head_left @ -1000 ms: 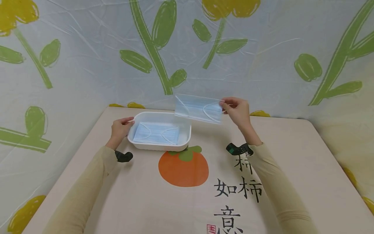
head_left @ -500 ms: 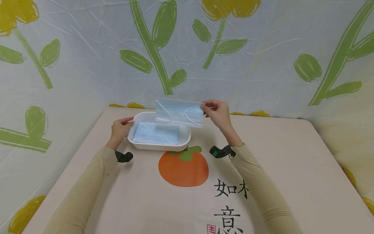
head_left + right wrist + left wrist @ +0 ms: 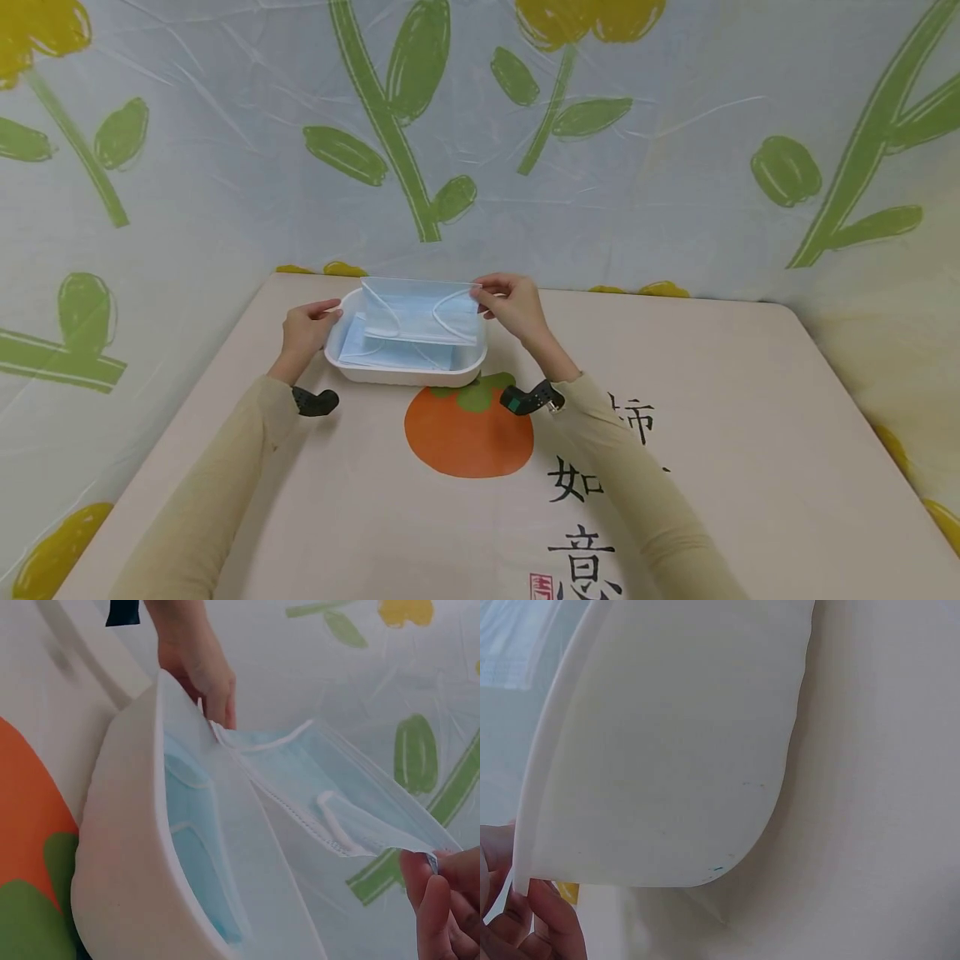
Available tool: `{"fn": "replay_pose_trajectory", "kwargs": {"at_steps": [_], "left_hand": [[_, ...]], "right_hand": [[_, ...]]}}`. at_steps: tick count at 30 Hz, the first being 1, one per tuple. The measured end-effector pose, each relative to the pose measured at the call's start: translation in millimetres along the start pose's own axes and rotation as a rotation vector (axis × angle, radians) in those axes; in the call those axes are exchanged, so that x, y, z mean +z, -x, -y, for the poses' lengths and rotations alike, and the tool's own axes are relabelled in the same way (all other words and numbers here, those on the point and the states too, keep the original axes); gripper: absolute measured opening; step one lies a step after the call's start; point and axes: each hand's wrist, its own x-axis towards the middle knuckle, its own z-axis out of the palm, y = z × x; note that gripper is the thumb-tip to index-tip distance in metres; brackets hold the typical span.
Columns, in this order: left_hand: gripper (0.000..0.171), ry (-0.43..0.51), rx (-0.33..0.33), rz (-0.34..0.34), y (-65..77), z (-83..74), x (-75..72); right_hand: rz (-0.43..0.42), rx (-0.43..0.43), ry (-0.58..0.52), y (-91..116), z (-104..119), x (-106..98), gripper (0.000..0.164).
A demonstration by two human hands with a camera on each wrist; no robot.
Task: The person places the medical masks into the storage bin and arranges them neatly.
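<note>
A light blue face mask (image 3: 420, 317) with white ear loops hangs over a white plastic basin (image 3: 405, 377). My right hand (image 3: 512, 304) pinches this mask by its right end; the right wrist view shows thumb and fingers on its edge. Inside the basin lies another blue face mask (image 3: 199, 847), partly hidden from the head camera by the raised one. Whether several lie stacked there I cannot tell. My left hand (image 3: 306, 333) grips the basin's left rim, and in the left wrist view its fingers (image 3: 555, 915) curl round the rim (image 3: 536, 780).
The basin stands toward the back of a pale tabletop (image 3: 360, 500) printed with an orange persimmon (image 3: 468, 437) and black characters (image 3: 581, 550). Behind rises a light curtain (image 3: 247, 167) with green leaves and yellow flowers. Both wrists wear black straps (image 3: 315, 402).
My right hand has carried the face mask leftward and down, from right of the basin to over it. The left hand keeps its grip on the rim.
</note>
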Motion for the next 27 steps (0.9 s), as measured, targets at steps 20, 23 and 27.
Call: {"fn": "replay_pose_trajectory", "kwargs": {"at_steps": [20, 23, 27], "left_hand": [[0.038, 0.004, 0.000, -0.010, -0.1, 0.8, 1.3], [0.038, 0.006, -0.002, -0.009, 1.0, 0.2, 1.2], [0.038, 0.007, -0.007, -0.011, 2.6, -1.1, 0.9]], "right_hand": [[0.092, 0.214, -0.095, -2.3, -11.2, 30.6, 0.026], [0.116, 0.227, -0.074, -2.6, -12.2, 34.0, 0.026], [0.162, 0.214, 0.017, -2.1, -16.5, 38.2, 0.025]]}}
